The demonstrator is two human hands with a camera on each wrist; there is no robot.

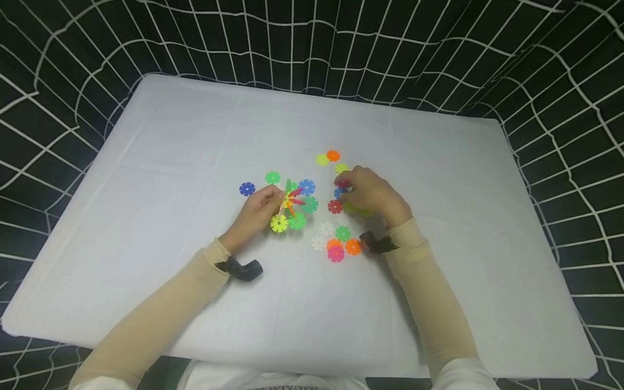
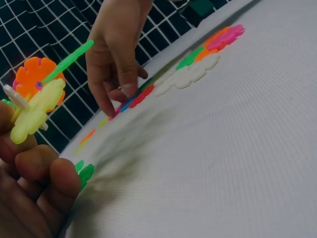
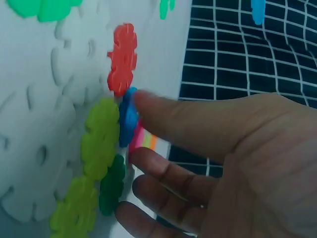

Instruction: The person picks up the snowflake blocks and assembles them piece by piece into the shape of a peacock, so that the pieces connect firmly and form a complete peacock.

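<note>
My left hand (image 1: 255, 213) pinches a cluster of interlocked notched plastic discs (image 1: 290, 199), held above the table. In the left wrist view its yellow disc (image 2: 39, 111), orange disc (image 2: 30, 78) and green disc (image 2: 69, 60) show, standing at angles to each other. My right hand (image 1: 372, 196) is low over loose discs, fingers bent and thumb apart from them. In the right wrist view, the thumb is at a blue disc (image 3: 128, 119) and a fingertip is beside a partly hidden pink disc (image 3: 136, 136). A red disc (image 3: 124, 57) lies close by.
Loose discs lie around both hands: a dark blue disc (image 1: 247, 188) at left, an orange disc (image 1: 333, 155) at the back, white discs (image 1: 319, 243) and a pink disc (image 1: 336, 253) nearer me. A white-covered table (image 1: 146, 244) carries everything. White netting (image 1: 292, 54) surrounds its back and sides.
</note>
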